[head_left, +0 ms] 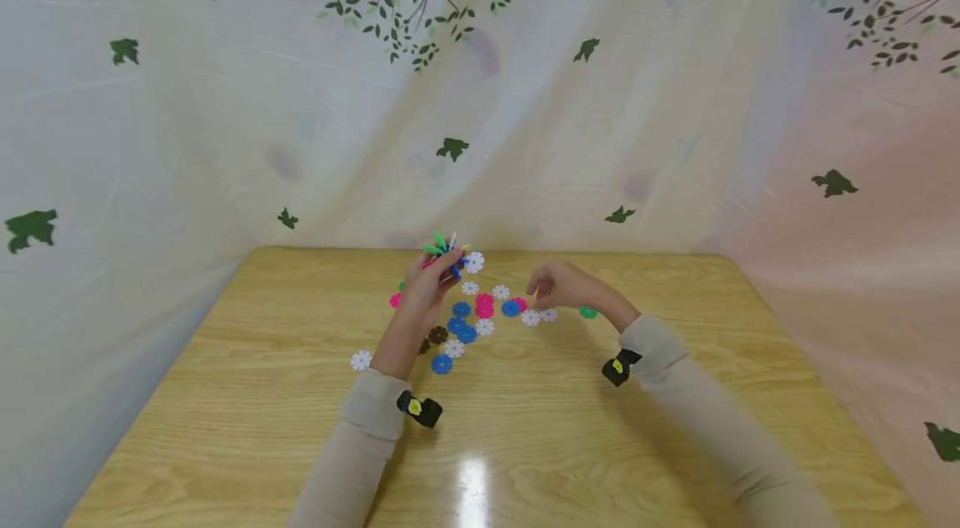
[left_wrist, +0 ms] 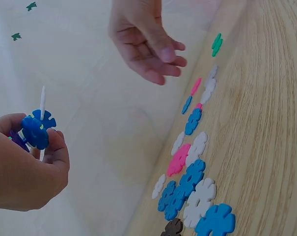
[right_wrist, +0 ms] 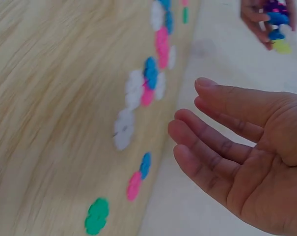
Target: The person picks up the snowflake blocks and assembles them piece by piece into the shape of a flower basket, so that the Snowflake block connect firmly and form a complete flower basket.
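Note:
My left hand [head_left: 424,285] grips a cluster of interlocked plastic snowflake discs [left_wrist: 35,132] above the far part of the table. Blue, purple, green, white and yellow pieces show in the cluster, and the fingers hide part of it. A white disc [head_left: 474,261] appears at its right side; whether it is joined on, I cannot tell. To the right, my right hand [head_left: 564,285] hovers over the table with nothing in it. In the right wrist view its fingers [right_wrist: 207,160] are relaxed and slightly bent, apart from the loose discs below.
Loose snowflake discs lie scattered on the wooden table [head_left: 525,428]: several blue [head_left: 442,364], white [head_left: 361,360] and pink [head_left: 484,306], some overlapping, plus a brown one [head_left: 438,335]. A green disc [head_left: 588,312] lies at the right. A leaf-patterned curtain [head_left: 525,178] hangs behind the table.

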`<control>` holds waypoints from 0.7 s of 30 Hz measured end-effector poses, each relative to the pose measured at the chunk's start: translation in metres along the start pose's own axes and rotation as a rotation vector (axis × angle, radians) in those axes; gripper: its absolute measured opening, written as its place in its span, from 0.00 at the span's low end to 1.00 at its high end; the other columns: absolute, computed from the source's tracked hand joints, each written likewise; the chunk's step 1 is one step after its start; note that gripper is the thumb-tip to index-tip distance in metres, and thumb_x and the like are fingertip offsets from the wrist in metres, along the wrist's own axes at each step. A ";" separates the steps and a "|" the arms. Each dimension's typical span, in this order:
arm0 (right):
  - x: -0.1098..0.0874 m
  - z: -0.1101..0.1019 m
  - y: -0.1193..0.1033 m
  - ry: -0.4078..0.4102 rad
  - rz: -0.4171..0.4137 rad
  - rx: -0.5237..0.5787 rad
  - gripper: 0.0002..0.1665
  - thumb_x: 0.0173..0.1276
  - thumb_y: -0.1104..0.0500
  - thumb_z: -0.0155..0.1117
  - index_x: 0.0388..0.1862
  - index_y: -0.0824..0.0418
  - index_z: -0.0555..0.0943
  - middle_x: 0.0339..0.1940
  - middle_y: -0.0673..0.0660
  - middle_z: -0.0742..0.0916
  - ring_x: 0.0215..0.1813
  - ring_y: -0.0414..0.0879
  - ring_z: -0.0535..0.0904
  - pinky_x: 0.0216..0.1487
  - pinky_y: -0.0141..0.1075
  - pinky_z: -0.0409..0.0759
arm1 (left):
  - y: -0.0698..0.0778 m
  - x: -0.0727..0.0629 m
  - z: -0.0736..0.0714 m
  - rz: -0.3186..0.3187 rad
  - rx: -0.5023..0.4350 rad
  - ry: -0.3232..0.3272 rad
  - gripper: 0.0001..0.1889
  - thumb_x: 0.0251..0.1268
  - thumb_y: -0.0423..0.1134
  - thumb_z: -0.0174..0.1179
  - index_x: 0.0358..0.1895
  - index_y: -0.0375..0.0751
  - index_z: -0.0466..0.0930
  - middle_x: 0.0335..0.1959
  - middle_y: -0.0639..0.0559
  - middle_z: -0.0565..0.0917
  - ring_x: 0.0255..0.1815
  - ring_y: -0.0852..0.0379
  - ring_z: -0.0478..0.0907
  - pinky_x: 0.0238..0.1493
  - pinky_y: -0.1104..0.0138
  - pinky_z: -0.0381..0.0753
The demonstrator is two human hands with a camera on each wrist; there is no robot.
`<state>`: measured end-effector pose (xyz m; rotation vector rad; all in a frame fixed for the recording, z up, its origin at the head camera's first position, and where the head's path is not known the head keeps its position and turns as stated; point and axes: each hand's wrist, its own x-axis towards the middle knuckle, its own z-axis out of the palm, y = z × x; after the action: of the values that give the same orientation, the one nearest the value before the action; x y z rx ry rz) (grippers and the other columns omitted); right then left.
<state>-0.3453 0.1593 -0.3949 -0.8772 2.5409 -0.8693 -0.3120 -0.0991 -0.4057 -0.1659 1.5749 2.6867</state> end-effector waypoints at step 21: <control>-0.002 0.024 0.037 0.042 0.116 -0.091 0.09 0.60 0.72 0.72 0.38 0.68 0.82 0.35 0.60 0.84 0.38 0.47 0.78 0.40 0.35 0.78 | -0.004 0.001 0.003 -0.022 0.083 -0.083 0.22 0.75 0.35 0.59 0.68 0.39 0.71 0.34 0.61 0.89 0.34 0.65 0.84 0.45 0.72 0.84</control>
<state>-0.3492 0.1738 -0.4367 -0.7361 2.6560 -0.7503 -0.3129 -0.0949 -0.4082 -0.0686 1.6473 2.5703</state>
